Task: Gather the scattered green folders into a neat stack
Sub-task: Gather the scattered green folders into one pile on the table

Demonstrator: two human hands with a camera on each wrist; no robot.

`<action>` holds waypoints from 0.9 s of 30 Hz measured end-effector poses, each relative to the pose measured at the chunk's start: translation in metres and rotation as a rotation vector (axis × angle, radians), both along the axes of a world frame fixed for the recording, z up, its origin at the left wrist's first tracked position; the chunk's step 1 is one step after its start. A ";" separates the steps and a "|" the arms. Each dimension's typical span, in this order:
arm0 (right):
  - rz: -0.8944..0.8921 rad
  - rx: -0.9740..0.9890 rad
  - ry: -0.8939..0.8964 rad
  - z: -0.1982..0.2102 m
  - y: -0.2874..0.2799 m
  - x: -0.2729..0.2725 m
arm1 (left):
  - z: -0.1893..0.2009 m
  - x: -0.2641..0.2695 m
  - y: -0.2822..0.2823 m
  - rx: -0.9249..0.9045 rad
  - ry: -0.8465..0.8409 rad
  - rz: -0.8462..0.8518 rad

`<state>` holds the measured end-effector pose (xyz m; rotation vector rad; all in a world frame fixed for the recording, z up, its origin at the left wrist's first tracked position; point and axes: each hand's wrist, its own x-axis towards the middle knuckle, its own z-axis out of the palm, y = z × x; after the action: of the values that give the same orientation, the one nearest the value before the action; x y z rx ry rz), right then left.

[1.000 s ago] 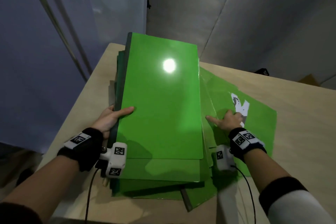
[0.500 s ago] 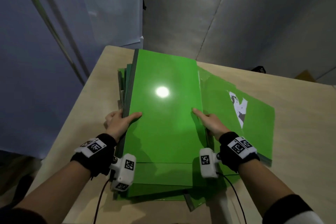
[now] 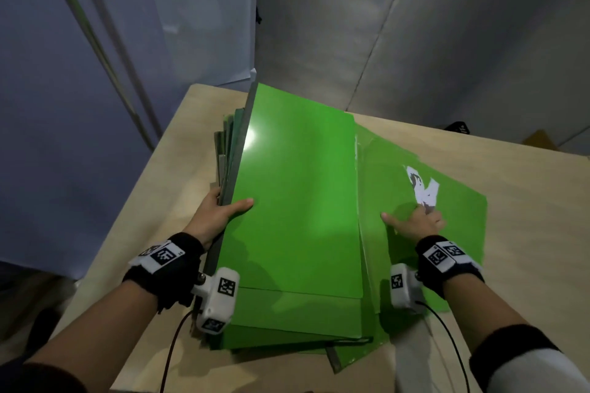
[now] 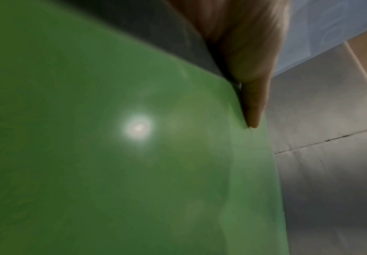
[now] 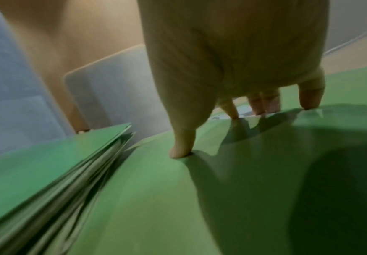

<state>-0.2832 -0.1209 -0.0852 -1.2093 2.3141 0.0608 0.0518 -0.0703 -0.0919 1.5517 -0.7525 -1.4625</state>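
- Your left hand [image 3: 214,217] gripped the tilted stack of glossy green folders [image 3: 297,201] at its left edge.
- Your right hand [image 3: 415,223], nearer, pressed spread fingertips on the loose flat green folder [image 3: 459,217] lying rightward, long axis front-to-back.

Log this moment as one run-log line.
left hand: grips folder stack edge | right hand: fingertips press torn-label folder | stack: uneven
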 end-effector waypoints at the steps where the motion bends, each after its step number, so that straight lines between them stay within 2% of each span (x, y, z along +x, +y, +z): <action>1: -0.012 0.027 0.012 -0.004 -0.002 0.000 | -0.002 0.001 0.001 -0.004 0.013 -0.016; 3: -0.031 0.036 -0.022 -0.010 -0.005 0.000 | -0.002 -0.001 0.005 -0.007 0.018 -0.030; 7: 0.016 -0.108 -0.242 -0.014 -0.007 0.025 | -0.013 -0.015 0.016 0.012 0.023 -0.085; 10: -0.028 -0.163 -0.407 -0.008 -0.001 0.036 | -0.029 -0.021 0.022 0.040 0.037 -0.053; 13: -0.124 -0.044 -0.639 0.010 0.012 0.029 | -0.039 -0.023 0.023 0.046 0.071 -0.013; 15: -0.056 0.076 -0.649 0.015 0.022 0.026 | -0.025 -0.029 0.022 0.040 0.082 -0.007; 18: -0.034 0.034 -0.719 0.006 0.031 0.029 | -0.010 -0.037 0.020 0.029 0.046 -0.040; 22: -0.192 -0.090 -0.815 -0.006 0.044 0.025 | -0.014 -0.033 0.015 0.034 0.038 -0.099; 24: -0.257 -0.130 -0.842 -0.010 0.048 0.022 | -0.014 -0.025 0.014 0.026 -0.104 -0.120; 27: -0.322 -0.199 -0.881 -0.007 0.050 0.016 | -0.023 -0.003 0.005 0.093 -0.478 -0.007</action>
<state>-0.2668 -0.0710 -0.0923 -0.7050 1.6983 -0.6897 0.0489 -0.0649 -0.1151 2.0048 -0.9720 -1.1515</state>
